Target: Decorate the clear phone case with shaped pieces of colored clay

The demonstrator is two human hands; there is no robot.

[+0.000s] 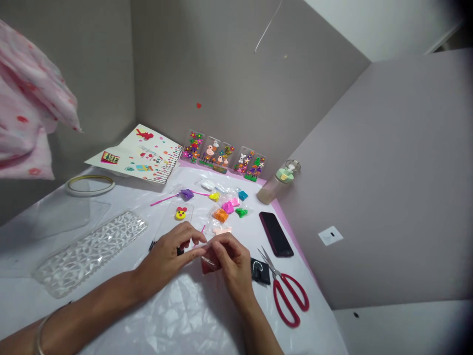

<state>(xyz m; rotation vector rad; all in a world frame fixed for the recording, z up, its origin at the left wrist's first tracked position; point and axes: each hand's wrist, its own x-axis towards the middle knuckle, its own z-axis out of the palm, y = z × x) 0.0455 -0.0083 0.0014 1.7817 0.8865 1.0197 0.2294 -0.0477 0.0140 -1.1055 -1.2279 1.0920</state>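
Observation:
Both my hands pinch the upper edge of a small clear plastic packet point(210, 264) with reddish-brown clay inside. My left hand point(172, 249) grips its left side between thumb and fingers; my right hand point(233, 259) holds the right side. Just beyond my left hand lies a clear phone case point(168, 222) bearing a yellow clay face point(180, 213) with red on top. Ahead of my hands are packets of orange clay point(220, 215), pink clay point(229, 205), green clay point(241, 212) and purple clay point(186, 195). A black packet point(260, 271) sits beside my right hand.
Red-handled scissors point(284, 291) and a phone point(275, 234) lie at the right, with a bottle point(277, 182) behind. Decorated clear cases point(218, 154) lean on the wall next to a drawing pad point(136, 153). A textured clear tray point(92, 251) lies at the left.

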